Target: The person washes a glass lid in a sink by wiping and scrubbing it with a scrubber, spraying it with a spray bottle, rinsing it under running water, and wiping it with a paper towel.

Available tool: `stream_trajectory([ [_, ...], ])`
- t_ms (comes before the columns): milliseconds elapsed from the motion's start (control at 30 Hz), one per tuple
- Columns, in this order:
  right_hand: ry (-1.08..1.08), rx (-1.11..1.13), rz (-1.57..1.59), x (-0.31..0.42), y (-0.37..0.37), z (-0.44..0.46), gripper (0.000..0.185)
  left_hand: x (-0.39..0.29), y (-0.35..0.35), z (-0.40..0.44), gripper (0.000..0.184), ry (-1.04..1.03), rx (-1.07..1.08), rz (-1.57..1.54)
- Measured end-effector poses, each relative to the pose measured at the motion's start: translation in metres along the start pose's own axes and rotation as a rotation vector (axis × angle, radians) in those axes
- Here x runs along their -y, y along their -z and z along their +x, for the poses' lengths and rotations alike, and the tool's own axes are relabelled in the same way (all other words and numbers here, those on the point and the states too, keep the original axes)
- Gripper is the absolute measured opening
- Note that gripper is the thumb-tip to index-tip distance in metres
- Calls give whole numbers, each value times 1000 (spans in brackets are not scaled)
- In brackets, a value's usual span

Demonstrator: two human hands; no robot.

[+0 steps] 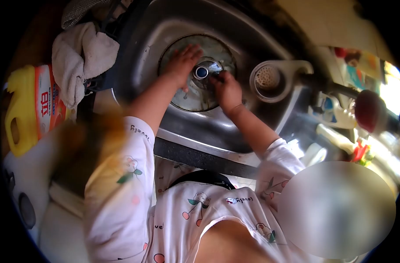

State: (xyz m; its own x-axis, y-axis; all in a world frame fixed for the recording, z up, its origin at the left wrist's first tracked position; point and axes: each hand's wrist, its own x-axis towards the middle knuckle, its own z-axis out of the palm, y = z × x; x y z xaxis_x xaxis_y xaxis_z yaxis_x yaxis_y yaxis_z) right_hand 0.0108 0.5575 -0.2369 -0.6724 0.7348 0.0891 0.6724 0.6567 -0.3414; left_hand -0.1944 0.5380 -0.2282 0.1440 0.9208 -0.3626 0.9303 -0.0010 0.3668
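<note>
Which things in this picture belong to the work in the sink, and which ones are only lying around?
Likely in the job:
- round glass lid, under both hands
- left hand, fingers spread
- right hand, fingers bent
- sink, around the lid

Apparently just lying about:
- pale cloth
- yellow jug

Unclear: round white holder

The left hand [182,65] hides part of the round lid [196,97]; the fingertips of the right hand [228,93] are too dark to see well; a big pale blur [336,210] covers some of the right sleeve [276,160]; tiny words on the yellow jug [27,98] can't be read.
</note>
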Motion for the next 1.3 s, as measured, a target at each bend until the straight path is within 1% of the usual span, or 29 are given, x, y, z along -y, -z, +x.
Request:
stream_trajectory([
  [67, -119, -63, 50, -7, 2, 15, 15, 2, -4, -4, 122, 65, -59, -41],
  [167, -39, -14, 207, -20, -1, 50, 11, 2, -10, -3, 121, 136, -61, -32],
  [200, -28, 67, 254, -23, -5, 67, 10, 1, -10, -3, 122, 155, -56, -36],
  [267, 204, 188, 329, -19, -14, 98, 9, -2, -9, -2, 124, 192, -44, -47],
  [300, 318, 246, 366, -14, -18, 111, 9, 1, -10, -2, 125, 202, -47, -112],
  [367, 464, 420, 335, 2, -19, 129, 8, 9, -13, -4, 127, 216, -49, -242],
  [400, 537, 505, 316, 9, -18, 136, 8, 9, -11, -5, 128, 247, -53, -206],
  [467, 531, 607, 229, 18, -16, 140, 10, 9, -8, -9, 131, 308, -56, -133],
  [500, 528, 659, 184, 21, -16, 141, 11, 10, -10, -9, 131, 300, -81, -164],
  [600, 370, 749, 50, 33, -10, 138, 12, 13, -14, -8, 132, 288, -142, -219],
  [700, 186, 484, 82, 18, -2, 136, 10, 9, -15, -8, 132, 286, -124, -191],
  [800, -5, 180, 176, -27, -11, 114, 8, 5, -2, -8, 130, 294, -70, -144],
  [867, -36, 101, 208, -25, -3, 71, 8, 2, 3, -10, 128, 291, -39, -124],
  [900, -91, 102, 198, -15, 2, 46, 10, 1, 2, -11, 128, 293, -37, -116],
  [967, 35, 129, 317, -16, -10, -7, 10, 1, 1, -8, 128, 296, -39, -93],
  [1033, 255, 155, 293, 2, -2, -18, 10, 1, 1, -5, 129, 295, -29, -88],
  [1133, -49, -32, 333, 15, -5, 7, 10, 2, -7, -5, 130, 301, -42, -73],
  [1200, 106, 156, 360, 2, -16, -29, 11, 2, -6, -4, 130, 288, -49, -64],
  [1233, 194, 251, 366, 1, -9, -38, 12, 2, -5, -3, 130, 290, -47, -68],
  [1267, 277, 353, 270, -2, 0, -43, 12, 2, -5, -3, 131, 294, -44, -76],
  [1300, 230, 284, 282, -2, 1, -32, 12, 4, -5, -2, 131, 297, -67, -67],
])
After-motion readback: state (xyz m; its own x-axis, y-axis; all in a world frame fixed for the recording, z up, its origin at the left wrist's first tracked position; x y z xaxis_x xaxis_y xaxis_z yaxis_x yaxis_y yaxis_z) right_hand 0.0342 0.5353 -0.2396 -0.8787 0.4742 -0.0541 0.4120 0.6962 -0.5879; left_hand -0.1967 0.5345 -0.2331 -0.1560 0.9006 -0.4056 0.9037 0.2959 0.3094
